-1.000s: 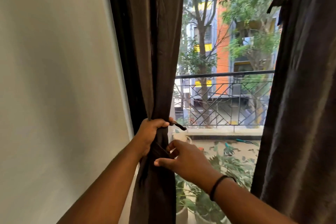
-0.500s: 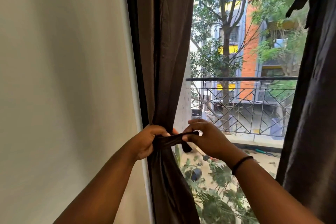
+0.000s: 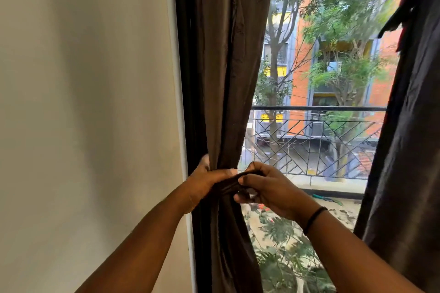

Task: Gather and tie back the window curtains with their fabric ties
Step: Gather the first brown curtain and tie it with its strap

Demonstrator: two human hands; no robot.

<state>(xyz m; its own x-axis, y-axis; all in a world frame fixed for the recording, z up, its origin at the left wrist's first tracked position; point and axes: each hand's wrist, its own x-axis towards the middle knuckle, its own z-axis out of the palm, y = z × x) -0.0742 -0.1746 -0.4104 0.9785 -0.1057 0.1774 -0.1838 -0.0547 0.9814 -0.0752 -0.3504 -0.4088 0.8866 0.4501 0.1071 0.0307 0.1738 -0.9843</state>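
The dark brown left curtain (image 3: 226,66) hangs bunched beside the window frame. My left hand (image 3: 204,183) is clenched around the gathered curtain at waist height, with its thumb across the front. A matching brown fabric tie (image 3: 232,184) stretches from that hand to the right. My right hand (image 3: 269,188) pinches the tie's free end between thumb and fingers, just right of the bunch. The second dark curtain (image 3: 409,150) hangs loose at the right edge, with its own tie dangling near the top.
A plain cream wall (image 3: 83,114) fills the left side. Through the glass are a black balcony railing (image 3: 316,135), potted plants (image 3: 285,245) below, trees and an orange building beyond.
My right hand rose from below the bunch and drew the tie out to the right, then closed in toward my left hand. The view shifted left.
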